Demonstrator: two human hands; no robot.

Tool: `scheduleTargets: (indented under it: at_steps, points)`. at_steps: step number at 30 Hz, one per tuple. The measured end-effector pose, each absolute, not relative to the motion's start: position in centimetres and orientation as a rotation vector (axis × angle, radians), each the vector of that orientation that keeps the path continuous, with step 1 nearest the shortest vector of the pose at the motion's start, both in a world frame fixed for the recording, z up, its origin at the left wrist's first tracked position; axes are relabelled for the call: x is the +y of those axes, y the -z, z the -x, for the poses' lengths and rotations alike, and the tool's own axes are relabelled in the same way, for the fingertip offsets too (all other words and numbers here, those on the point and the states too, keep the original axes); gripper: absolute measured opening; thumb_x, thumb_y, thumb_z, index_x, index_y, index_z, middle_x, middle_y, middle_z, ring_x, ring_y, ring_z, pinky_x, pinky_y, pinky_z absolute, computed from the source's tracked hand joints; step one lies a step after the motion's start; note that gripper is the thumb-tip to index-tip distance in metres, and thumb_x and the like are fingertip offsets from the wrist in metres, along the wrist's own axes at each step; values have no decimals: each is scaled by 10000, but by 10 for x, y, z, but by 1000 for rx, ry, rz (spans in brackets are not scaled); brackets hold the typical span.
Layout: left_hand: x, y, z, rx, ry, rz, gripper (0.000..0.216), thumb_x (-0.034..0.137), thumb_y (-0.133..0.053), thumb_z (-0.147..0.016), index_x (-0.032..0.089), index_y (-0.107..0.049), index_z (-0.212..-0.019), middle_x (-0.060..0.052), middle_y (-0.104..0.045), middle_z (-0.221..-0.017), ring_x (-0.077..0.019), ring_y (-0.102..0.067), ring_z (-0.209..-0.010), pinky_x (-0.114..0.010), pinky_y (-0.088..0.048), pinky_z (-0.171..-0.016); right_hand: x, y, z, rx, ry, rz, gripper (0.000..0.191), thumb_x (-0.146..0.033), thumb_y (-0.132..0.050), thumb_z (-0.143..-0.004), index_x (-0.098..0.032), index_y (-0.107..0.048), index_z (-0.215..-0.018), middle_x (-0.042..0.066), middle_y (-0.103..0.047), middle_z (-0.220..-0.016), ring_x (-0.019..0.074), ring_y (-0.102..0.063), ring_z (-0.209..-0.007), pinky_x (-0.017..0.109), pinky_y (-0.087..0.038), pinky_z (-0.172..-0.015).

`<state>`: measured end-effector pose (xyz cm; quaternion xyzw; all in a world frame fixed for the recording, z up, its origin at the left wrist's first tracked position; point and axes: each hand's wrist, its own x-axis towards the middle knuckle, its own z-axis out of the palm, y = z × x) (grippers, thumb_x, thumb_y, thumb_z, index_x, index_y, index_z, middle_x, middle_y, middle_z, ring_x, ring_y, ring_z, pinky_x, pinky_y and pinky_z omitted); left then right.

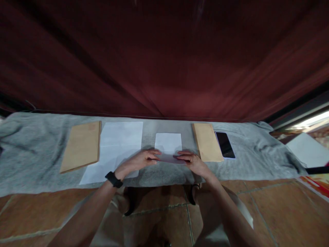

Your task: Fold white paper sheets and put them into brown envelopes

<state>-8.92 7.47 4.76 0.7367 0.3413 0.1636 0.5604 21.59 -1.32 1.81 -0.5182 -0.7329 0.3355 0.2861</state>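
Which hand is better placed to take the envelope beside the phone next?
Right, probably: the right hand rests on the white paper just beside that envelope; the left hand is farther.

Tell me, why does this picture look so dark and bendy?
Head view: dim overall; the dark red fabric curtain sinks into shadow; the grey cloth bows, bent by the lens; a bright strip glares at right; the left hand and right hand shade the small white paper sheet.

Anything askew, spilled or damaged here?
Nothing spilled or damaged. The grey cloth is rumpled at both ends, and the left brown envelope lies slightly skewed beside the white sheet. Left hand and right hand rest on the near edge of the folded white paper.
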Motion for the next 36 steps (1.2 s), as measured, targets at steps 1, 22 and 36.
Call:
scheduleTargets:
  at_steps: [1, 22, 36]
  points:
    - [74, -46, 89, 794, -392, -1774, 177, 438, -815, -705, 291, -809, -802, -80, -742, -1208, -287, -620, -1234, -381, -440, -1079, -15, -19, -217, -2009, -853, 1383, 318, -187, -635, -869, -276, -760, -1148, 64, -681, -1321, 229, -610, -1237, 455, -429, -1119]
    - [77, -41, 45, 1773, -218, -2012, 272, 430, -598, -881, 237, -673, -705, -31, -733, -760, -202, -667, -748, -271, -323, -561, 4, -24, -175, -1658, -379, 2270, 268, -322, -485, -1007, -212, -712, -917, 84, -696, -1043, 172, -683, -783, 254, -447, -673]
    - [87, -45, 33, 1889, -149, -1950, 331, 479, -517, -941, 231, -735, -913, -117, -769, -938, -294, -714, -924, -326, -462, -717, 21, -25, -164, -1625, -189, 2404, 310, -363, -462, -1026, -188, -709, -955, 125, -707, -1053, 197, -716, -812, 261, -471, -665]
